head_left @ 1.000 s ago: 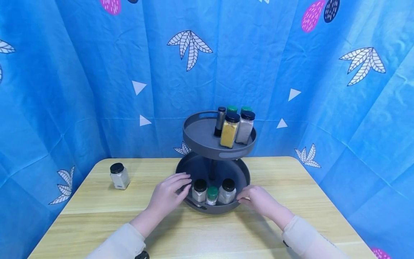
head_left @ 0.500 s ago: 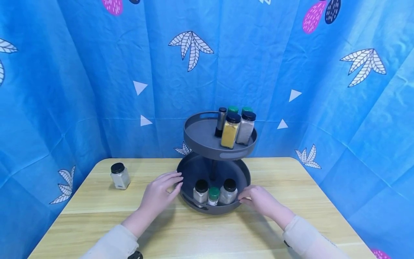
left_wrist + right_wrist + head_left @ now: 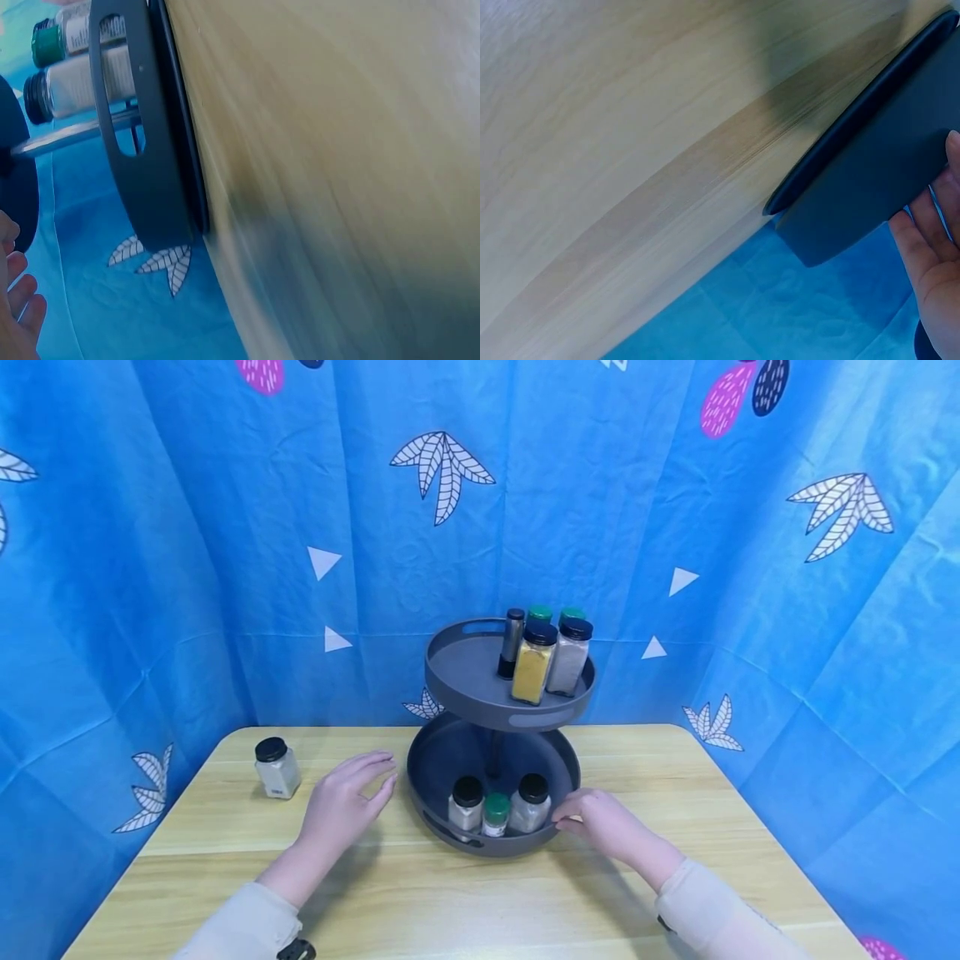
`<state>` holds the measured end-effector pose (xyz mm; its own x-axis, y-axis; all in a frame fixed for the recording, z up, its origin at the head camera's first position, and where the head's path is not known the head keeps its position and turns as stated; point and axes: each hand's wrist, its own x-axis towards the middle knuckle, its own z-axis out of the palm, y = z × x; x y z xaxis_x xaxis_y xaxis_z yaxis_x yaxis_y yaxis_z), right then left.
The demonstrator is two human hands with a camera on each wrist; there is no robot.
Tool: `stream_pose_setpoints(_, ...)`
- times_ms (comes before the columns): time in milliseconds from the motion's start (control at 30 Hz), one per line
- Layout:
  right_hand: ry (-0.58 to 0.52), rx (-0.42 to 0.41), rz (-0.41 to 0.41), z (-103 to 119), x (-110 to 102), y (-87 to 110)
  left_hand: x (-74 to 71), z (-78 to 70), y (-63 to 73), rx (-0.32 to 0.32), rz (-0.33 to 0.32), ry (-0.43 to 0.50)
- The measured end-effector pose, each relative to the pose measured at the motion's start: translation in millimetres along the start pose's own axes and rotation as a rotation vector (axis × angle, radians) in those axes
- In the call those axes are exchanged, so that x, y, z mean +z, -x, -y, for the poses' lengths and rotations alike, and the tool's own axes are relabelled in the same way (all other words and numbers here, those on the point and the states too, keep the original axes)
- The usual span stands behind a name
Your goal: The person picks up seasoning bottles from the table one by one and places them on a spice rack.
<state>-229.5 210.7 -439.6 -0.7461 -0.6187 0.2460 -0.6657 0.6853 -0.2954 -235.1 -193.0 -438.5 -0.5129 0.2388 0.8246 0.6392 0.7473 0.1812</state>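
Observation:
A dark grey two-tier spice rack [image 3: 472, 720] stands on the table, its round trays one above the other. My right hand [image 3: 600, 827] holds the right rim of the lower tray [image 3: 885, 150], thumb on the outer wall and fingers over the edge. My left hand [image 3: 341, 802] hovers left of that tray, apart from it, with nothing in it. In the lower tray's front stand a black-lidded jar [image 3: 466, 810], a small green-lidded jar [image 3: 495, 817] and another black-lidded jar [image 3: 529, 810]. A white-filled jar [image 3: 278, 772] with a black lid stands alone at the left.
Several containers stand on the upper tray's right side, among them a yellow-filled jar [image 3: 532, 668], a grey-filled jar [image 3: 568, 660] and a slim dark bottle [image 3: 512, 645]. A blue patterned curtain [image 3: 375, 568] surrounds the wooden table [image 3: 480, 902] at the back and sides.
My left hand has moved left, away from the lower tray's rim. The lower tray's jars sit slightly further right. My right hand stays at the rim.

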Motion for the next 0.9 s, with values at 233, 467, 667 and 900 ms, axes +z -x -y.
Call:
stream_pose_setpoints(233, -0.017, 0.000, -0.001, -1, 1, 0.3, -13.6, 16.4, 2.8, -0.064, -0.022, -0.024)
stream_pose_setpoints(467, -0.008, -0.005, -0.008, -5, 1, 0.5, -27.1, 33.3, 4.5, -0.142, -0.041, -0.071)
stream_pose_setpoints(667, -0.007, -0.013, -0.008, -6, 1, 0.6, -36.5, 42.0, 3.7, -0.195, -0.051, -0.105)
stream_pose_setpoints(900, -0.011, -0.004, -0.003, -6, 1, 0.8, -45.6, 49.4, 3.4, -0.206, -0.087, -0.128)
